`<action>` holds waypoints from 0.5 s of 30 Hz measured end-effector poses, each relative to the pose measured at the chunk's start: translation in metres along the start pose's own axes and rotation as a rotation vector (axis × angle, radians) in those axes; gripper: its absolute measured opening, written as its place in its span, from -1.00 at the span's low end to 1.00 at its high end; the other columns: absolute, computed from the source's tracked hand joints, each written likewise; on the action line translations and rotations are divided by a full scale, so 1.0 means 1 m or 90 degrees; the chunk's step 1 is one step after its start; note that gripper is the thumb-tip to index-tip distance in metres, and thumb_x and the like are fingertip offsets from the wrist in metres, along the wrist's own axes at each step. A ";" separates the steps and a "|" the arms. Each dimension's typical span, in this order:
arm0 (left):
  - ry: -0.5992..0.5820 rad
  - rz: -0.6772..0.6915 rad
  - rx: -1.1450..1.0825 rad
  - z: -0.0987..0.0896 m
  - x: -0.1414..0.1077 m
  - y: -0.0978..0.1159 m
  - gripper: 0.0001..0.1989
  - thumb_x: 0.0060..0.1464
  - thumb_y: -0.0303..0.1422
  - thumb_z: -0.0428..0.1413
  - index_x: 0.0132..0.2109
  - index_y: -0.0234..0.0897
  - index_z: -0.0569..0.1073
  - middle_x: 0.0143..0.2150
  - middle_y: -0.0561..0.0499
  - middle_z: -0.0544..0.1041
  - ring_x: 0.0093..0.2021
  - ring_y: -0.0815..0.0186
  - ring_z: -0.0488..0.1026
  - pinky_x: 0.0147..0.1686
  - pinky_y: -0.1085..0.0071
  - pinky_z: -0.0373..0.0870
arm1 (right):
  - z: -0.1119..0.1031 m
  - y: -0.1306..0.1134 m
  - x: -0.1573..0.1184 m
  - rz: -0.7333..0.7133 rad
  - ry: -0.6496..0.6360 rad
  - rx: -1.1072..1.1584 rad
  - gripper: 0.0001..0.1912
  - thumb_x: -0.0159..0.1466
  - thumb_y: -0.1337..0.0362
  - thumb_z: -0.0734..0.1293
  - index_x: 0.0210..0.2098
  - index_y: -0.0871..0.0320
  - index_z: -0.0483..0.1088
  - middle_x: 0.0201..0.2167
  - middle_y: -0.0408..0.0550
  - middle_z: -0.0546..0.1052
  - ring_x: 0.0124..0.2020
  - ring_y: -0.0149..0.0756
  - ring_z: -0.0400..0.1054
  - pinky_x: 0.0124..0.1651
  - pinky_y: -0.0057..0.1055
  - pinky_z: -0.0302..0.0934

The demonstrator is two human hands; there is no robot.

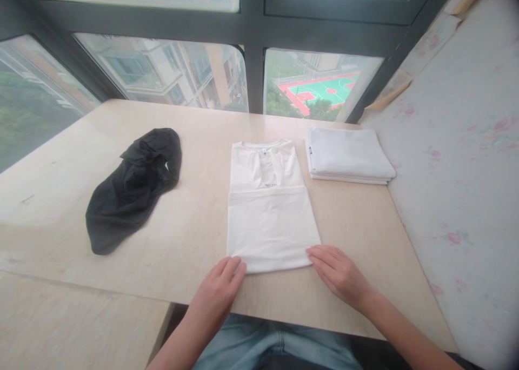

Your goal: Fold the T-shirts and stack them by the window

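A white T-shirt (271,224) lies folded into a narrow rectangle, its collar toward the window and a fold line running across its middle. Small dark print shows just above that line, partly covered. My left hand (225,278) is at the shirt's near left corner, fingers closed together on the edge. At the near right corner, the fingertips of my right hand (338,273) are pressed together on the hem. Both thumbs are mostly hidden beneath the hands.
To the left lies a crumpled black garment (133,186) with a small white logo. A stack of folded white cloth (348,154) sits at the back right, near the flowered wall (466,143). Dark window frames (254,78) border the far side of the pale tabletop (194,219).
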State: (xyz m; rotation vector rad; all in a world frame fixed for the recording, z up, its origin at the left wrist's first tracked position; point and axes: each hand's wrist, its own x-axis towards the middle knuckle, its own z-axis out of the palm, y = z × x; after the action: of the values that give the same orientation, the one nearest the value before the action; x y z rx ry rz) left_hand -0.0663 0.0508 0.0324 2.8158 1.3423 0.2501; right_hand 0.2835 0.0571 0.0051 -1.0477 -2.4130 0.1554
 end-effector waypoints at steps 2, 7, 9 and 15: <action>0.017 0.008 0.004 0.001 -0.002 0.000 -0.64 0.13 -0.62 -0.01 0.04 -0.33 0.44 0.00 -0.17 0.51 -0.01 0.10 0.45 0.01 0.20 0.49 | 0.001 0.002 -0.001 0.007 0.020 0.004 -0.64 0.32 0.51 0.22 0.04 0.16 0.47 -0.01 0.08 0.57 0.05 -0.15 0.45 0.06 -0.12 0.43; 0.046 0.013 -0.035 0.003 -0.004 -0.002 -0.71 0.18 -0.58 -0.02 0.00 -0.31 0.46 -0.05 -0.15 0.53 -0.04 0.13 0.46 -0.01 0.19 0.50 | 0.005 0.003 -0.002 0.020 0.030 0.015 -0.65 0.32 0.50 0.23 0.02 0.13 0.47 -0.05 0.06 0.58 0.00 -0.17 0.47 0.04 -0.12 0.43; 0.058 0.017 -0.054 0.002 -0.006 -0.001 -0.72 0.20 -0.57 -0.03 -0.02 -0.31 0.46 -0.07 -0.14 0.53 -0.05 0.15 0.46 -0.01 0.20 0.50 | 0.003 0.000 -0.003 0.024 0.024 0.021 -0.66 0.32 0.50 0.23 0.01 0.14 0.46 -0.06 0.06 0.57 -0.01 -0.16 0.46 0.04 -0.12 0.43; 0.001 0.001 -0.186 -0.015 -0.017 0.014 -0.73 0.21 -0.58 -0.08 -0.12 -0.26 0.47 -0.14 -0.10 0.54 -0.13 0.23 0.49 -0.10 0.34 0.51 | -0.018 -0.018 -0.008 0.053 -0.080 0.074 -0.74 0.34 0.46 0.18 -0.09 0.17 0.46 -0.13 0.07 0.56 -0.08 -0.18 0.45 -0.02 -0.18 0.42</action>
State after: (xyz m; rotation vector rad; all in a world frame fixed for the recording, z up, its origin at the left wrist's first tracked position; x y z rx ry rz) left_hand -0.0676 0.0280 0.0461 2.5752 1.1919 0.4115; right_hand 0.2849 0.0372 0.0226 -1.1152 -2.4394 0.3961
